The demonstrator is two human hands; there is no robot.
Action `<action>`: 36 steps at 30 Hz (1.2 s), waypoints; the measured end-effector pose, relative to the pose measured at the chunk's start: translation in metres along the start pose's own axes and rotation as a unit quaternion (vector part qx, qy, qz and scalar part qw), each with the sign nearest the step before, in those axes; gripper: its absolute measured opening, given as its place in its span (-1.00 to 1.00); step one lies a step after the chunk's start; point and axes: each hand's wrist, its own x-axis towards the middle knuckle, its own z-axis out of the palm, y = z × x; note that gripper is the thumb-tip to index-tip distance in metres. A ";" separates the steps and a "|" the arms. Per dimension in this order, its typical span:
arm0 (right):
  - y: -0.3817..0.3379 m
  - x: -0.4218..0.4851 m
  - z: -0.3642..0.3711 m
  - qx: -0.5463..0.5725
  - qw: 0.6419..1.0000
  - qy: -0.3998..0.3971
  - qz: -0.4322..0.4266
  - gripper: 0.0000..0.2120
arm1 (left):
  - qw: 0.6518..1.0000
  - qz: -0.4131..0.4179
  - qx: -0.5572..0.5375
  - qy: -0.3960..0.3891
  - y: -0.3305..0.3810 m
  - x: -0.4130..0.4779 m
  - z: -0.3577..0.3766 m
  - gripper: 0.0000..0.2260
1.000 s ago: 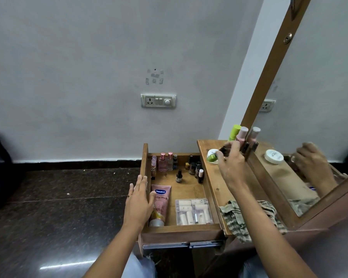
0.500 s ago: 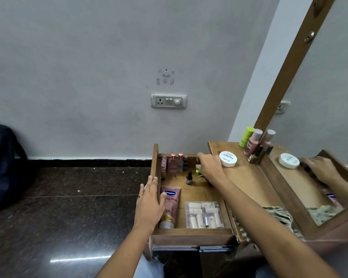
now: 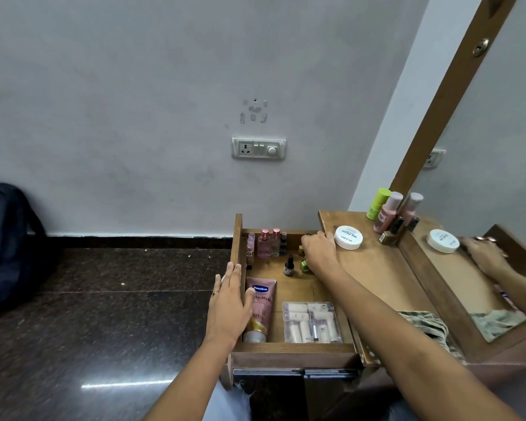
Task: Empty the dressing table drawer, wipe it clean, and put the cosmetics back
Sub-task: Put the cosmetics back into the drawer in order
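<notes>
Wooden drawer (image 3: 295, 347): left hand (image 3: 230, 308) on left wall, right hand (image 3: 319, 253) inside.

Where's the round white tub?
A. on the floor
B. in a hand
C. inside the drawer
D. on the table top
D: the white tub sits on the wooden table top, just right of the open drawer, with no hand holding it.

Counted, kind by kind
By the left hand (image 3: 228, 302), one pink tube (image 3: 263, 302) and one clear case (image 3: 312, 322); left of the right hand (image 3: 319, 253), two pink-capped bottles (image 3: 264, 244) and one dark vial (image 3: 289, 265); right of it, one white jar (image 3: 348, 237).
</notes>
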 end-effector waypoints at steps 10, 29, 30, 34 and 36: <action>0.001 -0.004 -0.002 0.014 1.000 -0.002 -0.009 -0.74 | 1.000 -0.003 0.006 -0.001 -0.001 0.000 0.000 -0.41; 0.081 -0.065 -0.028 0.258 0.917 0.220 0.211 -0.63 | 1.000 -0.001 0.014 -0.007 -0.002 0.000 -0.001 -0.43; 0.088 -0.063 -0.017 0.255 0.909 0.242 0.224 -0.60 | 1.000 -0.001 0.016 -0.007 -0.002 0.001 -0.001 -0.43; 0.119 -0.081 -0.051 0.231 0.926 0.200 0.222 -0.55 | 1.000 -0.003 0.018 -0.008 -0.002 0.001 0.000 -0.42; 0.160 -0.062 -0.031 0.195 0.944 0.186 0.193 -0.54 | 1.000 -0.002 0.020 -0.005 -0.002 0.001 0.000 -0.42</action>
